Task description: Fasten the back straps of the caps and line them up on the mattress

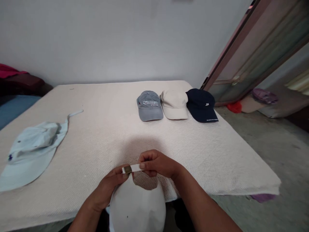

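Note:
A white cap (140,206) is held at the table's front edge, its rear opening facing up and away. My left hand (108,187) pinches the strap's end beside a brass-coloured buckle (127,169). The white strap (136,167) runs through that buckle toward the right. Fingers of my right hand (156,163) are closed on the strap, above the cap's opening. The cap's brim is out of sight.
A pale blue cap (36,151) with its strap undone lies left on the white-covered table (103,129). Farther back, a grey cap (149,106), a beige cap (175,104) and a navy cap (201,104) sit side by side. A purple cap (264,96) is beyond the table, right.

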A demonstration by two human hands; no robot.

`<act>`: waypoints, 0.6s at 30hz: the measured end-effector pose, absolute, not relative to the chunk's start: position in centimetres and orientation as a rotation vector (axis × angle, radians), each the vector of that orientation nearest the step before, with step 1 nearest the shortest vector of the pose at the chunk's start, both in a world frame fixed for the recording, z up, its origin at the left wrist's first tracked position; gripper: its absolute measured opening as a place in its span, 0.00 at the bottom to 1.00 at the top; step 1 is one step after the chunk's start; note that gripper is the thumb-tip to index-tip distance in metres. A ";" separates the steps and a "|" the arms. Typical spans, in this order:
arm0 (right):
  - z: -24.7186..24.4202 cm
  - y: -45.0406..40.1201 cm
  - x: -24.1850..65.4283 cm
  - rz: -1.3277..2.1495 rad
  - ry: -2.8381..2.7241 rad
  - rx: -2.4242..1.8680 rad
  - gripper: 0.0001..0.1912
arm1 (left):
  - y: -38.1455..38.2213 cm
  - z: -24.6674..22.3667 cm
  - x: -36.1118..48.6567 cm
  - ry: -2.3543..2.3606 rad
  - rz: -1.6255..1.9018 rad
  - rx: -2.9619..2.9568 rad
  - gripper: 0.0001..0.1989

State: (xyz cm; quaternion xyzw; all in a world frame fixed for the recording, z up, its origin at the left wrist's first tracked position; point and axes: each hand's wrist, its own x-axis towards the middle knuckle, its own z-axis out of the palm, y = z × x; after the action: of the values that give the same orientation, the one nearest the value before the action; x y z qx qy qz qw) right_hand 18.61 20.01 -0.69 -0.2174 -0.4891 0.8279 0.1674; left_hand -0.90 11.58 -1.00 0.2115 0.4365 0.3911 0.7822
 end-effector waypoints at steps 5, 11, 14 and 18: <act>-0.9 19.5 18.0 2.416 -1.392 -0.648 0.11 | 11.3 -1.3 -1.2 1.201 0.768 0.708 0.11; -1.0 19.5 17.9 2.406 -1.375 -0.690 0.10 | 11.4 -1.1 -1.3 1.493 0.755 0.864 0.17; -1.1 19.6 17.8 2.413 -1.355 -0.685 0.10 | 11.5 -1.2 -1.0 1.435 0.800 0.770 0.16; -1.1 19.5 17.7 2.417 -1.322 -0.642 0.12 | 11.8 -0.9 -0.3 1.116 0.770 0.620 0.13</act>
State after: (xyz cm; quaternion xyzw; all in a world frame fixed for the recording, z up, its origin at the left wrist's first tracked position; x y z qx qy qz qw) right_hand 17.75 19.54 -1.13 -0.2243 -0.4616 0.8440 0.1558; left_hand -0.25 11.78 -0.91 0.2823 0.5077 0.3501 0.7348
